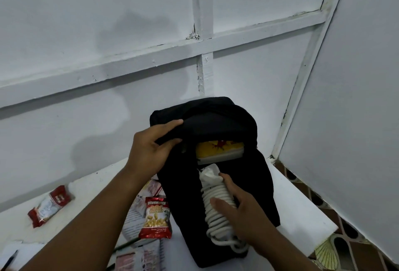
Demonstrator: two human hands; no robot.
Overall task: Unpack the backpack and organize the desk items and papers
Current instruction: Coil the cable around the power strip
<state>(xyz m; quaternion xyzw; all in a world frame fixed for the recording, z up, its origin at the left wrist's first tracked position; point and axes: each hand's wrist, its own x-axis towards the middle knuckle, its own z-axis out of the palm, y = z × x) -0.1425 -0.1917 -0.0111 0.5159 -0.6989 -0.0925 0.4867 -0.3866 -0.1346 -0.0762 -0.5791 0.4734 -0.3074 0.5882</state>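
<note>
A black backpack (257, 186) stands on the white desk (302, 212) in the corner. My left hand (151, 152) grips its top flap and holds it back. Inside the opening shows a yellow book or box (218, 148) with a red mark. My right hand (241, 212) grips a coiled white cable bundle (216, 208), partly wrapped in white paper at its top, in front of the backpack's lower pocket. A red pack of salted peanuts (155, 219) lies left of the backpack on printed papers (133, 219).
Another red snack pack (50, 205) lies at the desk's far left. A pen (9, 260) rests on paper at the bottom-left corner. White panelled walls close in behind and to the right. A patterned tile floor (336, 247) shows beyond the desk's right edge.
</note>
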